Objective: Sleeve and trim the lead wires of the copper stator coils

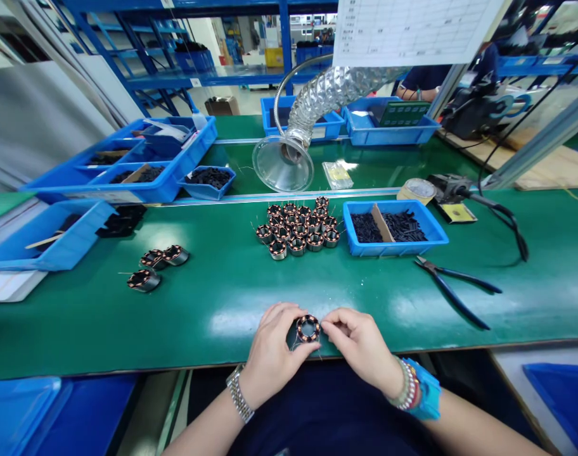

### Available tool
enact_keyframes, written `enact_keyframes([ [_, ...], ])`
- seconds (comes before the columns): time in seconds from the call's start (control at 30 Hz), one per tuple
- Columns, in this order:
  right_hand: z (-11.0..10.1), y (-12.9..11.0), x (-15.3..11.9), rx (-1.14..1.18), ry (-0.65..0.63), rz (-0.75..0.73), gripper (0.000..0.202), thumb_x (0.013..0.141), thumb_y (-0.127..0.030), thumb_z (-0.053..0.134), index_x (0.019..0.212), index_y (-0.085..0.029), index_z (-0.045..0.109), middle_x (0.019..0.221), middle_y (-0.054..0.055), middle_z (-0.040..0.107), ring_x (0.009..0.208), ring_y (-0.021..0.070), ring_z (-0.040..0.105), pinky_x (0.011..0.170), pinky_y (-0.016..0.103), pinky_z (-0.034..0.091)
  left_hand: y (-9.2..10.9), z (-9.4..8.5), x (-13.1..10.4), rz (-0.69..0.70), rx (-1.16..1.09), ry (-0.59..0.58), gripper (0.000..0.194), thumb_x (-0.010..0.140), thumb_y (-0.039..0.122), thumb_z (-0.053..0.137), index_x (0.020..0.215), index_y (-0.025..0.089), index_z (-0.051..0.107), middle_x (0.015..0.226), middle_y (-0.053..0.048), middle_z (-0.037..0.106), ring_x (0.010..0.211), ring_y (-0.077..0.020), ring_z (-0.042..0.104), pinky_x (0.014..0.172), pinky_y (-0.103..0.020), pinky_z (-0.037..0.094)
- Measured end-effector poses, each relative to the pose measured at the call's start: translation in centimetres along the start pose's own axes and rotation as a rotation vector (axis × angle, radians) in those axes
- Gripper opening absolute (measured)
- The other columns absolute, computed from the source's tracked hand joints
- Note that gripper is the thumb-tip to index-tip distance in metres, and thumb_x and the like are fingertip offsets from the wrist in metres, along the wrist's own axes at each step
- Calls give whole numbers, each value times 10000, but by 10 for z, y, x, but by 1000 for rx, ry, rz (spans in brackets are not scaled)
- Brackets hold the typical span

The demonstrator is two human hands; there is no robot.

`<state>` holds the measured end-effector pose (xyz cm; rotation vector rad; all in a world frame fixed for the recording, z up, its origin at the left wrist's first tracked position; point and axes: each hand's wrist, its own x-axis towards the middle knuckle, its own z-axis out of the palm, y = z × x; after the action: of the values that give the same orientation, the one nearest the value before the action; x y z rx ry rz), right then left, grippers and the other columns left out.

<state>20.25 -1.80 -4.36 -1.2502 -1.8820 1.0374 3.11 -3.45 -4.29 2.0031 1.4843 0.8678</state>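
Note:
Near the front edge of the green table, my left hand [278, 342] holds a copper-wound ring [308, 329] between thumb and fingers. Thin wires stick out from the ring. My right hand [358, 342] is at the ring's right side, thumb and index finger pinched together; anything between those fingertips is too small to make out. Beyond the hands stands a cluster of similar wound rings [297, 229]. Three more rings [144, 280] lie to the left.
A blue bin [396, 248] of black pieces and pliers [453, 288] lie at the right. A clear funnel [283, 166] on a foil hose hangs behind the cluster. Blue trays [175, 174] stand at the back left. A person's arm [417, 94] shows behind.

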Motion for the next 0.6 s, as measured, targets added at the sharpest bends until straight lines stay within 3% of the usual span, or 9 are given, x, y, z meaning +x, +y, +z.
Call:
enact_keyframes([
  [0.13,3,-4,-5,-25,18,-63,141,811,-193,470,767,-169,602,662,16,584,587,103,520,570,222,422,0,-1,1,80,33,-23,351,686,346,648,983,191,539,917,-65,600,910,-221,520,814,-388,430],
  [0.3,2,-6,-9,-44,33,-217,164,804,-126,459,899,-152,590,771,53,595,705,123,547,653,246,454,-1,-3,3,152,60,-57,334,717,321,625,1022,205,550,916,-52,619,917,-215,517,849,-396,409],
  [0.5,-3,-5,-10,-10,-20,-176,246,808,-108,453,1011,-191,563,851,46,598,742,121,557,687,254,480,-2,-4,5,179,54,-48,329,720,354,615,1007,201,565,898,-63,629,899,-219,540,852,-418,413],
  [0.6,3,-4,-15,-35,-8,-250,315,804,-77,437,1086,-189,520,907,65,588,815,139,552,731,282,484,-2,-4,5,185,43,-45,325,725,345,612,1011,198,567,915,-66,639,921,-219,548,883,-434,398],
])
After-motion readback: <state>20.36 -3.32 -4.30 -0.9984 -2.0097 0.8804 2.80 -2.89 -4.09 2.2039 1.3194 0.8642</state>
